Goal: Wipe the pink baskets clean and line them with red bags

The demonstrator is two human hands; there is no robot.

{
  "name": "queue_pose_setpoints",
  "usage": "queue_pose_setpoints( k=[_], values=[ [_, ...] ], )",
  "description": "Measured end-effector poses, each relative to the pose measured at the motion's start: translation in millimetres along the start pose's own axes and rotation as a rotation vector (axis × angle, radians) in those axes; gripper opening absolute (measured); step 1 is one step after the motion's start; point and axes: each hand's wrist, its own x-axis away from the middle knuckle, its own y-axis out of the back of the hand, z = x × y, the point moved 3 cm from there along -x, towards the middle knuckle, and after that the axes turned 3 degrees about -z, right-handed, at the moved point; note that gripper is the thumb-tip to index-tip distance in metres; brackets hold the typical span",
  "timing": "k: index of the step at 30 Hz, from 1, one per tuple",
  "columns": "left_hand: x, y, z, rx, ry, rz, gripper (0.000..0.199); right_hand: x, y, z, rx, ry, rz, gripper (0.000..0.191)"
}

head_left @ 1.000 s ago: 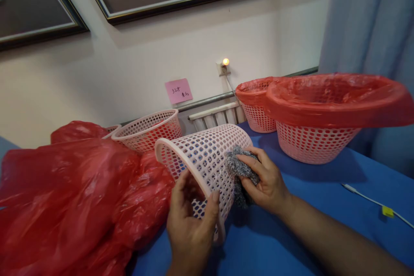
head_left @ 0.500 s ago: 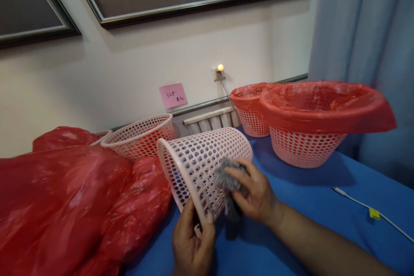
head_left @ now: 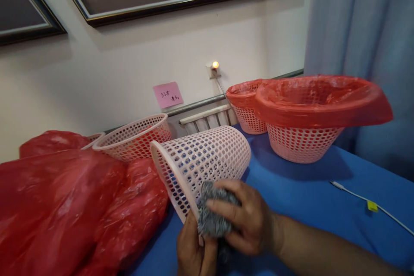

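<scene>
A pale pink perforated plastic wastebasket (head_left: 207, 155) lies on its side in front of me, its mouth facing left. My left hand (head_left: 196, 246) pinches its rim at the lower edge. My right hand (head_left: 249, 215) is closed around a grey fluffy cloth (head_left: 215, 211), which presses on the basket's side near the rim. The cloth hides part of the rim and the left fingertips.
Red plastic bags (head_left: 80, 207) are heaped at left, beside another pink basket (head_left: 136, 136). Two bag-lined baskets stand at right, the larger lined basket (head_left: 304, 142) in front. A white cable (head_left: 355, 196) lies on the blue table (head_left: 300, 194). A radiator (head_left: 207, 116) is behind.
My right hand has moved the cloth down and left along the basket's side toward the rim. My left hand keeps its hold. The view has shifted slightly.
</scene>
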Motion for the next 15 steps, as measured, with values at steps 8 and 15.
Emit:
queue_pose_setpoints(
  k=[8,15],
  values=[
    [0,-6.6,-3,0.047,0.125,0.003,0.044,10,38,-128,0.305,-0.913,-0.315,0.039],
    [-5,0.5,-3,0.033,0.043,0.102,0.037,-4,10,-20,0.095,-0.161,-0.046,0.061]
  ],
)
